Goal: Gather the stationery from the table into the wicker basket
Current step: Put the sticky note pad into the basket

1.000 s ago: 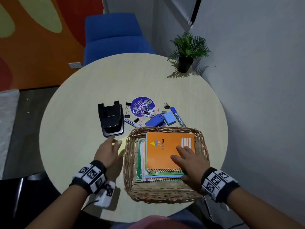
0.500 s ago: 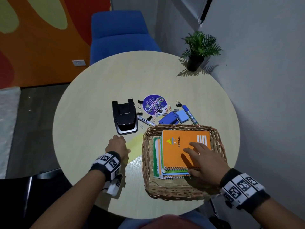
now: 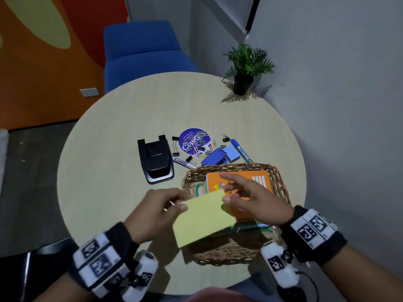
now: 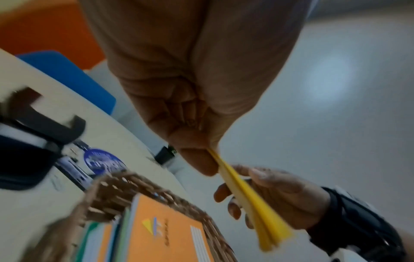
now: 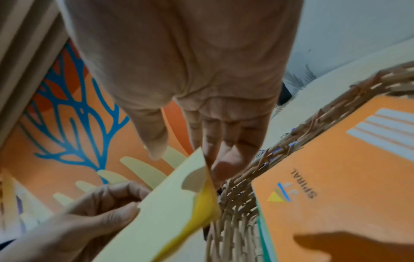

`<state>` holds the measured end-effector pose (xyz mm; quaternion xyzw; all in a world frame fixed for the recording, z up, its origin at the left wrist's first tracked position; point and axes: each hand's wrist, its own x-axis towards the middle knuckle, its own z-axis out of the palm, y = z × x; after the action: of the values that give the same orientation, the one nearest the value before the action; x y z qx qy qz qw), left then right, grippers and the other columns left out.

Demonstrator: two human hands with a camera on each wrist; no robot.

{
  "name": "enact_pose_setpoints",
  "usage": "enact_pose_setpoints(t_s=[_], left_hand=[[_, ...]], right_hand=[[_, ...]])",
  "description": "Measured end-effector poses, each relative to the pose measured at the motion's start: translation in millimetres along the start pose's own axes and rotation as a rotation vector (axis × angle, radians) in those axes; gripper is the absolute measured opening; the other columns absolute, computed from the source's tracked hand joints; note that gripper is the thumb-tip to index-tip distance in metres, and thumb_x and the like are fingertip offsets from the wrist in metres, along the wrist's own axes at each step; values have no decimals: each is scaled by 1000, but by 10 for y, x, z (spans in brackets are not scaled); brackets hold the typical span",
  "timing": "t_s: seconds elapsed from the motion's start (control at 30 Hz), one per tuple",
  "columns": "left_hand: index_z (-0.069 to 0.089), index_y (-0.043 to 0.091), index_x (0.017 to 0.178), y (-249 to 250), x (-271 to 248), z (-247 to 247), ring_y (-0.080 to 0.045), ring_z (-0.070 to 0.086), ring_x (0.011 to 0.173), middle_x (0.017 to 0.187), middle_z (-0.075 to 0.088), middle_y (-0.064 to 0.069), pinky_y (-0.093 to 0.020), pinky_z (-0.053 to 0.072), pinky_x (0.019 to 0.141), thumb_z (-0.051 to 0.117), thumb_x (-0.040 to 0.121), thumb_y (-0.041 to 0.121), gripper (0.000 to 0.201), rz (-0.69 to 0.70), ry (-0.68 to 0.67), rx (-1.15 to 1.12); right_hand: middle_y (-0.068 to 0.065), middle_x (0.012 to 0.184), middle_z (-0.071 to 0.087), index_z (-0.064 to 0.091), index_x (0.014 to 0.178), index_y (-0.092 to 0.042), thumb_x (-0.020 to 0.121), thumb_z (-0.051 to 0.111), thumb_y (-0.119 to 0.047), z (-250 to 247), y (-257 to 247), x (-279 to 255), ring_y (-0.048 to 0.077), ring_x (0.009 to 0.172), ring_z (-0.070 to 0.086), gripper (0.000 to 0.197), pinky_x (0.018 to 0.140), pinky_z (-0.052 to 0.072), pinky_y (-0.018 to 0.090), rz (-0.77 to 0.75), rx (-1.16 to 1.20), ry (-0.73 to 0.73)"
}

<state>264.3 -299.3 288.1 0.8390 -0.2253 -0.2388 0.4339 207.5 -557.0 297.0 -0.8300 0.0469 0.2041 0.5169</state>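
My left hand (image 3: pixel 178 204) pinches the left edge of a thin yellow paper pad (image 3: pixel 205 216) between thumb and fingers and holds it in the air over the near left part of the wicker basket (image 3: pixel 281 184). That pinch (image 4: pixel 208 159) shows close up in the left wrist view. My right hand (image 3: pixel 226 188) hovers over the basket at the pad's far right corner. Its fingers lie behind the corner (image 5: pixel 165 203) and its thumb hangs just off the sheet. An orange spiral notebook (image 3: pixel 257 179) tops a stack of notebooks inside the basket.
Beyond the basket lie a black hole punch (image 3: pixel 156 159), a round purple clip box (image 3: pixel 194 141), a blue stapler (image 3: pixel 214 158), a blue sticky pad (image 3: pixel 232 153), two markers (image 3: pixel 242 150) and scattered binder clips. A potted plant (image 3: pixel 246 68) stands at the far right edge.
My left hand has lifted the yellow pad off the table and carried it right over the basket. My right hand has come off the orange notebook and moved to the pad's corner.
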Motion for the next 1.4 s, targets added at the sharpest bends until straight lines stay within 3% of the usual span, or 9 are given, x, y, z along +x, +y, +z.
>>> enact_pose_setpoints(t_s=[0.23,0.4,0.63,0.83,0.93,1.07,1.17,1.33,1.4], left_hand=[[66,23,103,241,536,709,-13,62,83,93,69,4,-24,45,74,60,88,28,17,70,-169,200],[58,24,119,212,806,1041,-18,55,110,123,58,2,-35,49,92,53,91,32,30,67,-259,571],[55,18,123,18,1001,1150,-25,35,132,147,29,-3,-41,46,100,50,90,24,34,-80,-237,834],[53,24,124,41,980,1151,-24,30,137,153,21,0,-35,41,106,56,85,21,39,-91,-228,804],[51,22,128,100,955,1186,-22,28,139,155,18,-1,-32,38,109,56,85,18,43,-99,-213,792],[51,20,131,170,957,1225,-19,27,141,157,17,0,-29,37,108,55,88,19,43,-108,-192,822],[53,23,128,215,957,1213,-18,29,140,155,20,3,-31,39,106,54,89,23,39,-122,-207,788],[55,32,122,318,996,772,-7,51,116,132,47,14,-29,46,99,52,88,42,36,-203,36,493],[61,26,112,266,1024,393,-10,58,102,114,59,9,-34,50,92,59,85,40,30,-247,265,399]], right_hand=[[2,102,67,59,89,-35,91,62,-7,-366,403,-315,20,93,63,28,81,54,31,140,-246,27],[3,105,67,53,81,-34,88,62,-5,-519,808,-481,22,94,66,32,83,56,36,321,-376,96],[-2,98,66,60,103,-30,87,49,10,-725,1032,-258,17,90,59,45,84,52,28,309,-236,328],[-2,147,40,48,139,-21,90,49,3,-742,1125,-49,17,128,47,54,102,36,17,89,-514,349],[2,141,53,59,126,-30,77,72,-9,-657,1197,26,24,127,55,55,96,55,37,-14,-788,163],[15,158,26,51,131,-17,85,57,-9,-632,1155,182,37,133,42,47,107,36,55,-6,-1075,-310],[13,158,25,52,129,-12,95,47,-19,-742,1123,259,34,127,48,35,108,32,55,-12,-1065,-382],[5,123,61,60,119,-13,97,48,-20,-1013,702,396,17,102,60,26,71,40,13,-135,-701,-288],[-12,129,59,56,128,-30,98,49,-28,-1115,493,533,8,111,58,32,85,44,10,-169,-650,-135]])
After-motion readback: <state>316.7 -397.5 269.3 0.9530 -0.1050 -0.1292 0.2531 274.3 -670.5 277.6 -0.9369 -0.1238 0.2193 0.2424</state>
